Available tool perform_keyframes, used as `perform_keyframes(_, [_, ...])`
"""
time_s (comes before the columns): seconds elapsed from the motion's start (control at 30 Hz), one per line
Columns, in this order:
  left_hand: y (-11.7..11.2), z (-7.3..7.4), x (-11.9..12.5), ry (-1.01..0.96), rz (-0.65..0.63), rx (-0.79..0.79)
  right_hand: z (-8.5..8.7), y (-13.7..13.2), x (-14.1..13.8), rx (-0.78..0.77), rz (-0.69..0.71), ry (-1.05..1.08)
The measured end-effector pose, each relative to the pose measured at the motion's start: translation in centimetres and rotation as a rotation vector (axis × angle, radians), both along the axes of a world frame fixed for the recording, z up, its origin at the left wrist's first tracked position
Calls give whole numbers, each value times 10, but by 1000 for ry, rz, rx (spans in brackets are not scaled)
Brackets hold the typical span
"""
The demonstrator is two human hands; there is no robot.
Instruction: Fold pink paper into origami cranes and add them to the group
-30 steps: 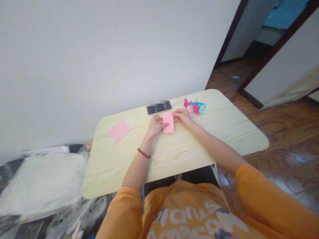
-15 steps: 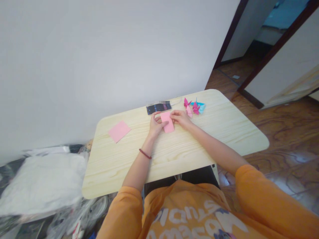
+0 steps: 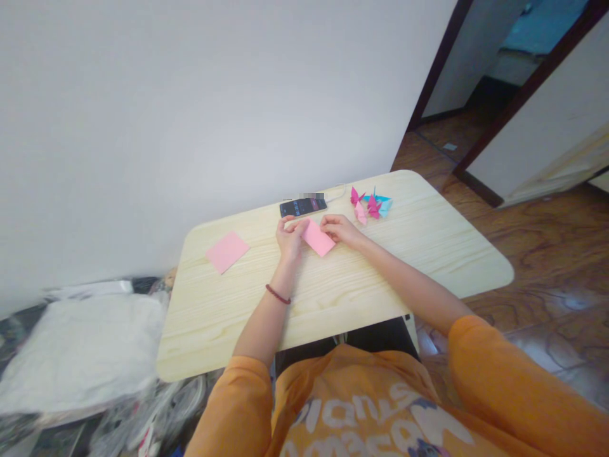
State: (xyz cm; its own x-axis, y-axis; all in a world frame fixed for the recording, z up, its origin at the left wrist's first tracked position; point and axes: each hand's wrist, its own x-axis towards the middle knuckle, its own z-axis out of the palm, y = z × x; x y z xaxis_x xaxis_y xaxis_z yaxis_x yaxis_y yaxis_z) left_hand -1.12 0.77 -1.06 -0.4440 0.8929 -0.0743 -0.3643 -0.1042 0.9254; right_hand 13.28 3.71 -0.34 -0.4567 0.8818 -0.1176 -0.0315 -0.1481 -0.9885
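Two hands at one pink paper slip: left hand fingers pinch its near-left end; right hand fingertips meet its right end, grip unclear. Nearby, on a pale wood table: smartphone, screen unreadable; folded paper cranes; second pink sheet. Orange shirt lettering is distorted, illegible.

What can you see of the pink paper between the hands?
The pink paper is a plain, matte rectangular sheet, lying at a slant above the pale wood-grain table. Its left end is covered by the fingers of the left hand, and the right hand touches its upper right edge. Whether it has any folds cannot be told from this view.
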Motion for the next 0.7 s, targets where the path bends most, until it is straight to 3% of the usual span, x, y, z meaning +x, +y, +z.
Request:
perform_keyframes(0.17, [8,-4,-17,-126,222,15,-2,3,6,55,36,-85])
perform_keyframes(0.33, [10,-4,-26,-193,343,52,-8,8,9,154,-119,-157])
perform_keyframes(0.57, [9,-7,-14,-136,160,48,-16,12,0,259,-154,-32])
perform_keyframes(0.7, [6,-6,-16,163,54,40,-20,16,5,221,-299,-20])
